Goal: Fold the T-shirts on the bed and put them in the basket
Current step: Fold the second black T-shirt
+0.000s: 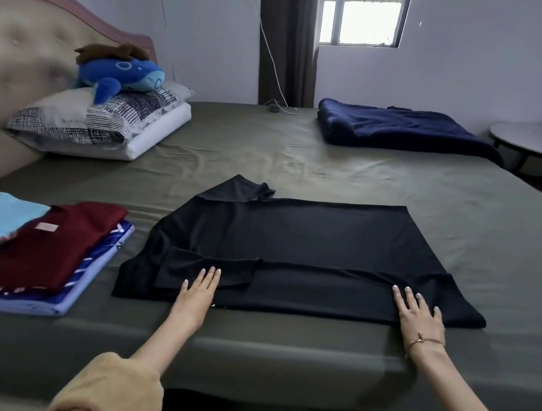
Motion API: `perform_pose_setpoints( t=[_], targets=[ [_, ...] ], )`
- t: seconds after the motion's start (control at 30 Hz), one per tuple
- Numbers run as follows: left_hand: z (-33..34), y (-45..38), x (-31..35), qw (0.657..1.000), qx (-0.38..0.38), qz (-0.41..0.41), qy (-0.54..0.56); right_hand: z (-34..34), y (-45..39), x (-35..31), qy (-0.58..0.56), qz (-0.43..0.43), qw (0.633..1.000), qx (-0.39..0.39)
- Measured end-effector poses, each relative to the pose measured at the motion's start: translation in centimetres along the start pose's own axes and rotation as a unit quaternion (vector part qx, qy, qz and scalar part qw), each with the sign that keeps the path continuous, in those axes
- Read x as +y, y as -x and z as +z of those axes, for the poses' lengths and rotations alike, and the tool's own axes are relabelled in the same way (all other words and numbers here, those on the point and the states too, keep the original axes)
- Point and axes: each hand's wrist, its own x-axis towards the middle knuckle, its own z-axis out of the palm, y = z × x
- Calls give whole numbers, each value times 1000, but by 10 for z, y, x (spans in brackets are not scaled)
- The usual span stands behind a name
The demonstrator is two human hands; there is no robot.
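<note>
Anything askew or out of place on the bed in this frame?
Little. The black T-shirt has its far sleeve sticking out, not yet folded in. Both hands rest flat on its near fold. No basket is in view.

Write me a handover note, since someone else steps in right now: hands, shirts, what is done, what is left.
Left hand: flat, fingers straight, pressing the black T-shirt near its sleeve end.
Right hand: flat on the same near fold, toward the hem end.
Black T-shirt lies across the bed, near edge folded over, far sleeve still out.
Stack of folded shirts sits to the left on the bed.
Left: finish folding the black one. No basket is in view.
</note>
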Motion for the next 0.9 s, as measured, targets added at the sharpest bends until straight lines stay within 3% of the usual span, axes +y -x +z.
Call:
perform_pose_setpoints(
  t=[0.53,0.67,0.77,0.83,0.9],
  targets=[
    [15,37,3,999,-16,6,-43,14,41,11,-16,6,999,-30],
    [3,33,2,994,-80,2,-77,12,37,13,-21,17,999,-35],
    [-20,24,9,980,-166,-2,-108,2,27,13,-6,32,999,17],
    [-36,17,17,981,-145,-5,-127,-5,21,9,-13,44,998,35],
    [-48,5,25,988,-70,-12,-135,-12,9,6,-27,49,997,60]
  ],
)
